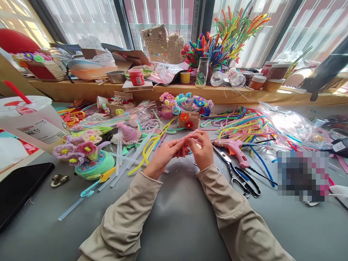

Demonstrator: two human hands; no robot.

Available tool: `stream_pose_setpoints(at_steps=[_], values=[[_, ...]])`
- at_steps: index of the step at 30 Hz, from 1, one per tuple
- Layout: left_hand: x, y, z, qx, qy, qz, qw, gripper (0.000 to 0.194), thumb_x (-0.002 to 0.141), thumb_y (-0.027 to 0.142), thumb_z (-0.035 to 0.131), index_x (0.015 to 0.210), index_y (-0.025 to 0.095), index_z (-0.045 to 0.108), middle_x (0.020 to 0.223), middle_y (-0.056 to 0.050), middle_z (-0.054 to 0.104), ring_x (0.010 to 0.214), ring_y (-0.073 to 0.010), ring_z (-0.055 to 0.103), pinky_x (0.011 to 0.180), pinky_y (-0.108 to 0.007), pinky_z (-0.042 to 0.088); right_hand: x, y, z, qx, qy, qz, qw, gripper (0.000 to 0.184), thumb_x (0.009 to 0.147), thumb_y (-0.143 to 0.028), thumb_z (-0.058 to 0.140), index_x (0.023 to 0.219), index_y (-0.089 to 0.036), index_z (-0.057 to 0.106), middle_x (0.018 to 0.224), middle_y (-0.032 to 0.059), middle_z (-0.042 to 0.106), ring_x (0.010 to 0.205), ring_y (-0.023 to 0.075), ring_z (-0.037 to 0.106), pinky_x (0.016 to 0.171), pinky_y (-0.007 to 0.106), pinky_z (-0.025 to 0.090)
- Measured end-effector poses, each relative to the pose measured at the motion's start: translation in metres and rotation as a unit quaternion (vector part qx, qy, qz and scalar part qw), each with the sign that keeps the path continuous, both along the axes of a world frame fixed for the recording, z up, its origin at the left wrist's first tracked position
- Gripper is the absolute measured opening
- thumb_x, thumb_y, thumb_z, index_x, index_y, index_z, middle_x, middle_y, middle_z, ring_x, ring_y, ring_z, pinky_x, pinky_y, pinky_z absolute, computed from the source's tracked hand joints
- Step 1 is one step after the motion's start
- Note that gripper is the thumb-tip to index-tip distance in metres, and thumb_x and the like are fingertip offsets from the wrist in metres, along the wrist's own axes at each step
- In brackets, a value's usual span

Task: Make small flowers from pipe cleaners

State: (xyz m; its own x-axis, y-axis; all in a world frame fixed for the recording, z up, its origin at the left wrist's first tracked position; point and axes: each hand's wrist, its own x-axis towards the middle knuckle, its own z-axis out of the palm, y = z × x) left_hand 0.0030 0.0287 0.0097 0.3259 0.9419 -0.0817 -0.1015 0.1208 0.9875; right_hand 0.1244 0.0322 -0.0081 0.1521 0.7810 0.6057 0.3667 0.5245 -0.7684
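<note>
Both my hands meet over the middle of the grey table (pixel 179 217). My left hand (pixel 165 154) and my right hand (pixel 202 148) are closed on a pink pipe cleaner (pixel 187 139), pinching it between fingertips. Its upper end pokes out above my right fingers; more pink loops show between the palms. A pink glue gun (pixel 233 148) lies just right of my right hand, and black-handled scissors (pixel 239 174) lie below it. Beige sleeves cover both forearms.
Loose pipe cleaners (pixel 244 125) in many colours spread at the right. Clear glue sticks (pixel 122 159) and a flower basket (pixel 84 156) lie at the left, a drink cup (pixel 35 123) and black tablet (pixel 19 188) further left. Jars and pipe-cleaner bouquets line the window shelf (pixel 174 92).
</note>
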Motion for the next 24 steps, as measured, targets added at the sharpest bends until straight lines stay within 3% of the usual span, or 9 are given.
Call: stream_pose_setpoints(at_steps=[6,12,16,19,24], values=[[0.0001,0.0044,-0.0028,0.058,0.021,0.107,0.992,0.024,0.069,0.034,0.052,0.072,0.012,0.06,0.054,0.0,0.056,0.049,-0.0076,0.048,0.048,-0.019,0.034,0.0003,0.0019,-0.0002,0.0,-0.004,-0.004,1.0,0.011,0.069,-0.028,0.055,0.069,-0.019,0.06,0.086,0.0044,0.05,0.087,0.0174,0.046,0.079,0.033,0.036],[-0.0036,0.0083,-0.0067,0.106,0.023,0.192,0.975,0.024,0.072,0.035,0.047,0.064,0.013,0.054,0.055,0.001,0.054,0.048,-0.0081,0.049,0.05,-0.021,0.038,-0.0003,0.0035,-0.0033,-0.049,0.108,0.031,0.993,0.015,0.07,-0.032,0.052,0.069,-0.017,0.056,0.084,0.0043,0.051,0.079,0.0154,0.049,0.064,0.026,0.041],[-0.0022,0.0071,-0.005,0.078,-0.011,0.173,0.982,0.015,0.071,0.027,0.048,0.072,0.013,0.051,0.065,0.0,0.056,0.056,-0.0094,0.053,0.057,-0.023,0.041,-0.0002,0.0046,-0.0028,-0.102,0.218,0.094,0.966,0.018,0.07,-0.034,0.051,0.07,-0.016,0.054,0.067,0.0007,0.056,0.064,0.0114,0.052,0.059,0.024,0.041],[-0.0012,0.0048,-0.0015,0.056,-0.07,0.138,0.986,0.008,0.07,0.02,0.049,0.075,0.014,0.049,0.07,0.0,0.055,0.063,-0.0092,0.053,0.062,-0.023,0.042,-0.0006,0.0046,-0.001,-0.129,0.256,0.116,0.951,0.017,0.067,-0.034,0.053,0.069,-0.016,0.054,0.066,0.0002,0.059,0.063,0.0111,0.053,0.061,0.023,0.04],[-0.0009,0.0028,0.0015,0.027,-0.118,0.101,0.987,0.007,0.07,0.021,0.05,0.075,0.015,0.049,0.056,0.006,0.041,0.047,-0.0036,0.038,0.051,-0.017,0.037,-0.0021,0.0023,0.0028,-0.151,0.282,0.132,0.938,0.016,0.065,-0.032,0.056,0.066,-0.016,0.054,0.062,-0.001,0.057,0.063,0.0108,0.054,0.059,0.022,0.04]])
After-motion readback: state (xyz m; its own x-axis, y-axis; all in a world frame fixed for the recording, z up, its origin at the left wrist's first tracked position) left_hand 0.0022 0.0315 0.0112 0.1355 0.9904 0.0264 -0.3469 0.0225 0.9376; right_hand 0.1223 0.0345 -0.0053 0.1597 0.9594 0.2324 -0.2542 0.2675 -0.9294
